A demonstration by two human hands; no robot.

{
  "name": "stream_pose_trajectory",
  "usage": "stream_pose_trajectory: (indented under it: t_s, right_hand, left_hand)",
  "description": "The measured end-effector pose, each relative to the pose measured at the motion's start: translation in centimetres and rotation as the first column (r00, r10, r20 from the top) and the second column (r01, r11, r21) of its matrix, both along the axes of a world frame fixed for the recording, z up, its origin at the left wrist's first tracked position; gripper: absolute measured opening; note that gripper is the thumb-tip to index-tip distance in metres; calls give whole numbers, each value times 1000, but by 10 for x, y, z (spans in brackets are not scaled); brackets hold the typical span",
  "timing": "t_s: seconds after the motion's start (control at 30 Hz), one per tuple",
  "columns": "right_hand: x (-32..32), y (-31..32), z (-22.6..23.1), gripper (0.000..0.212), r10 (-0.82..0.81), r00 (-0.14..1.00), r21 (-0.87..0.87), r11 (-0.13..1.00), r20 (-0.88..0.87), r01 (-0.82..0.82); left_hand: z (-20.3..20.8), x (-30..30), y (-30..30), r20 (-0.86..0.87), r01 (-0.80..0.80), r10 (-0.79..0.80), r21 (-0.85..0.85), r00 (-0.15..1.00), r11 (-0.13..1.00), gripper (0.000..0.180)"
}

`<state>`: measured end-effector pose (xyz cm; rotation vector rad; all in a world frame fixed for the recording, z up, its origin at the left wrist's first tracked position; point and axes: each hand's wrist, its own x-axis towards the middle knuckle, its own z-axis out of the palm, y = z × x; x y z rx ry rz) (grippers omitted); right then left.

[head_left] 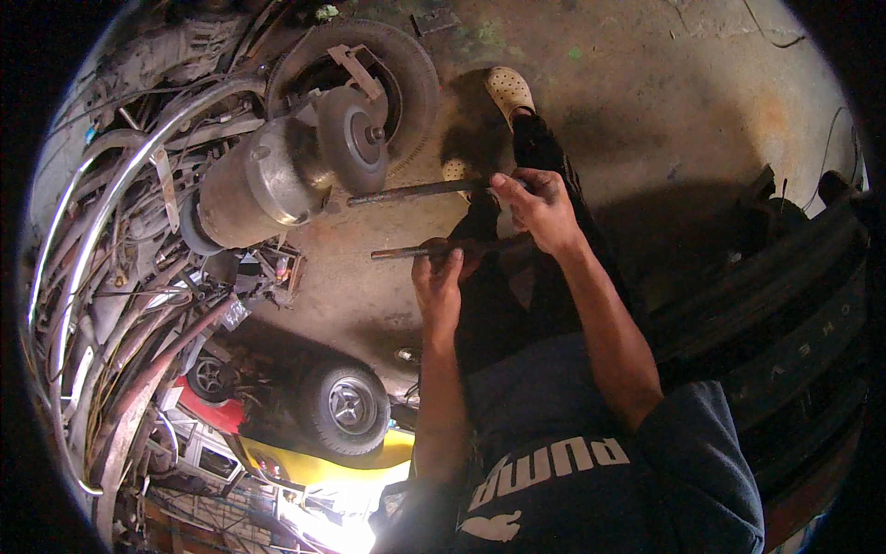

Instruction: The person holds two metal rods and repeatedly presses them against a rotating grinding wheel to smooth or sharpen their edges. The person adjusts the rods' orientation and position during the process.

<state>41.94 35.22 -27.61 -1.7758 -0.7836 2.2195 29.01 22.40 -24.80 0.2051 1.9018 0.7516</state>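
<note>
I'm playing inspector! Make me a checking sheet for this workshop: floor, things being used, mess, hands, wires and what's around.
Surface: concrete floor, stained and partly in shadow.
Job's things: upper rod and lower rod, both dark; bench grinder near their tips; contact with the upper rod can't be told.
Clutter: shiny bent tube among piled metal parts at left.
Hands: left hand grips the lower rod; right hand grips the upper rod.
Cables: thin dark line at upper right, possibly a cable.
Surroundings: tyre behind the grinder; spoked wheel lower left; beige clog.
</note>
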Motion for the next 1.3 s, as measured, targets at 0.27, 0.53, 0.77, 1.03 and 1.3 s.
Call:
stream_pose_trajectory:
  t_s: [0.27, 0.53, 0.77, 1.03, 1.3]
  right_hand:
    - [-3, 12, 11, 37, -72, 997, 21, 997, 5, 72]
    - [1, 20, 18, 40, 35, 999, 72, 997, 5, -36]
    - [-7, 12, 6, 30, 30, 1000, 167, 985, -3, -29]
    - [-9, 12, 5, 30, 18, 1000, 188, 982, -24, -14]
    - [-16, 17, 6, 31, 54, 999, 239, 970, -1, -52]
  left_hand:
    - [6, 2, 14, 218, -235, 204, 128, 954, 964, 19]
    - [-14, 8, -3, 4, -55, 55, 16, 998, 998, 17]
    - [-10, 8, 5, 295, -294, 266, 53, 917, 954, 20]
    - [-14, 6, 4, 258, -261, 238, 60, 936, 963, 24]
    - [-16, -3, 5, 246, -277, 252, 71, 936, 958, 24]
